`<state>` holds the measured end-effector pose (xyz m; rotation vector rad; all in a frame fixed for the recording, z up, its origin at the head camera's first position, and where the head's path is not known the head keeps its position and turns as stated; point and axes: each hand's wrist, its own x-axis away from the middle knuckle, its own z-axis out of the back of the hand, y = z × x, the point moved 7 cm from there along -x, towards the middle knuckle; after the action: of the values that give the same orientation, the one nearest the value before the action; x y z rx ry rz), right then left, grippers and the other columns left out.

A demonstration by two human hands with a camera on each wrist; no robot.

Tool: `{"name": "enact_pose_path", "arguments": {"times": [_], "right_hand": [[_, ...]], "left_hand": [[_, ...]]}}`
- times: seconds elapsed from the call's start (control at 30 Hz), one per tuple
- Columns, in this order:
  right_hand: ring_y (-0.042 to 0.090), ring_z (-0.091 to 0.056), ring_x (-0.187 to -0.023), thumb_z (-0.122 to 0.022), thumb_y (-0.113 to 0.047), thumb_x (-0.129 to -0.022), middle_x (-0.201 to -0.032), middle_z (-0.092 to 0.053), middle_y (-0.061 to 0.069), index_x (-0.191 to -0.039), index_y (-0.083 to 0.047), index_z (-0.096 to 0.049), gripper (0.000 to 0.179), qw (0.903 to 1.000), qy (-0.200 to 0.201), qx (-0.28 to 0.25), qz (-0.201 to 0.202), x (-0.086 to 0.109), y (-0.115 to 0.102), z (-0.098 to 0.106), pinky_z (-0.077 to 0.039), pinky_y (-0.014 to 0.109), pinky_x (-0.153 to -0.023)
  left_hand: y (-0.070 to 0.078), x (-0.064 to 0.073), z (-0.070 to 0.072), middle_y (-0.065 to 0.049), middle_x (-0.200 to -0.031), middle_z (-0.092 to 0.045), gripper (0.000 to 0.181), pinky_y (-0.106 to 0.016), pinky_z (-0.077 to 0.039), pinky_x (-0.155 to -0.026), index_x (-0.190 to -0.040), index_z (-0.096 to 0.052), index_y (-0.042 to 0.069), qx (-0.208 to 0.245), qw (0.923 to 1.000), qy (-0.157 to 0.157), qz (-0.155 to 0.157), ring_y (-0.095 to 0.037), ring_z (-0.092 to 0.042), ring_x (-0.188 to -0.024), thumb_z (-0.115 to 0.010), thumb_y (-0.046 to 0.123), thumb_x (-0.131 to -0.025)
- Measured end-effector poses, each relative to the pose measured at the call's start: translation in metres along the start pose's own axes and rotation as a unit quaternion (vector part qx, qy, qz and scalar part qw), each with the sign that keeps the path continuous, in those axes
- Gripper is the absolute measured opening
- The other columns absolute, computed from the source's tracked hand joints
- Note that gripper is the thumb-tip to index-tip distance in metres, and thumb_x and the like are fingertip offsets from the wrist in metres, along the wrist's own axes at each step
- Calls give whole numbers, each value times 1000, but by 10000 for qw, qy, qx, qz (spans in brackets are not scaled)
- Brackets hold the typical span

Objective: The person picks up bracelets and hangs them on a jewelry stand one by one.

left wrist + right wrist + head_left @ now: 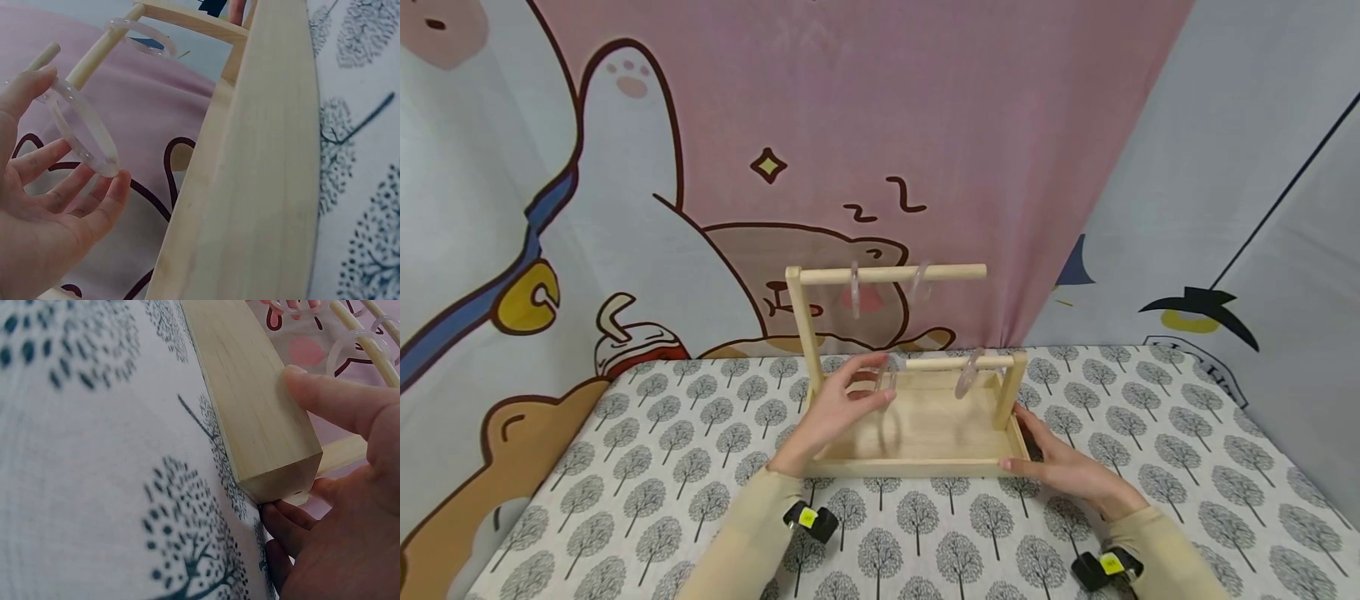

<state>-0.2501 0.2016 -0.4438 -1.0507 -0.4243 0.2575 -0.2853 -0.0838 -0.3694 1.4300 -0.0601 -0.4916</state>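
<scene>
Wooden rack (917, 433) on table (647, 467), rings (855, 290) on upper rod (891, 273), backdrop (880, 150) behind

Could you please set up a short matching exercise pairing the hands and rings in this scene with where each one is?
Things:
1. left hand
2. right hand
3. clear ring
4. two hung rings

Places:
A. on the upper dowel
B. between thumb and fingers of the left hand
C. against the right front corner of the wooden tray
D. above the tray's left side, holding a ring

Pairs: 1-D, 2-C, 3-B, 4-A
</scene>
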Motion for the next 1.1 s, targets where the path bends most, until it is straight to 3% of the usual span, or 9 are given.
{"name": "enact_pose_path", "arguments": {"times": [0.13, 0.4, 0.6, 0.87, 1.1], "right_hand": [[53, 8, -138, -68, -32, -90, -155, 11, 30, -155, -13, 8, 101, 10000, -4, 55, 32, 0, 0, 0, -5, 76, -97], [52, 8, -138, -68, -32, -90, -155, 10, 30, -155, -12, 7, 101, 10000, 23, 23, 11, -1, 0, 1, -4, 75, -98], [52, 9, -138, -67, -33, -90, -155, 11, 29, -155, -12, 7, 101, 10000, 4, 56, -2, 0, -2, 1, -3, 75, -98], [52, 8, -138, -67, -33, -91, -156, 11, 28, -155, -13, 7, 100, 10000, 2, 29, 7, 2, -3, 0, -3, 75, -99], [52, 9, -138, -67, -33, -91, -155, 11, 29, -155, -13, 7, 100, 10000, -18, -4, -33, 2, -3, 0, -3, 75, -98]], "left_hand": [[6, -3, -3, -23, -135, -47, 58, -46, -42, -102, -140, -42, -6, 53, 10000, -38, 26, -45, -43, -123, -68, 1, -88], [-3, -12, -8, -12, -134, -51, 58, -36, -50, -92, -140, -48, 6, 84, 9999, -45, 99, -32, -54, -116, -71, 6, -87], [-2, -17, -15, -13, -138, -49, 57, -37, -51, -92, -141, -45, 1, 411, 9990, -192, -66, -32, -50, -122, -67, 2, -88], [2, -23, -22, -11, -139, -50, 55, -37, -52, -90, -142, -47, 5, 439, 9987, -241, -36, -32, -49, -123, -66, 5, -90], [-6, -30, -28, -11, -140, -48, 54, -37, -51, -91, -140, -48, 4, 524, 9982, -284, -35, -35, -46, -124, -66, 5, -90]]}}
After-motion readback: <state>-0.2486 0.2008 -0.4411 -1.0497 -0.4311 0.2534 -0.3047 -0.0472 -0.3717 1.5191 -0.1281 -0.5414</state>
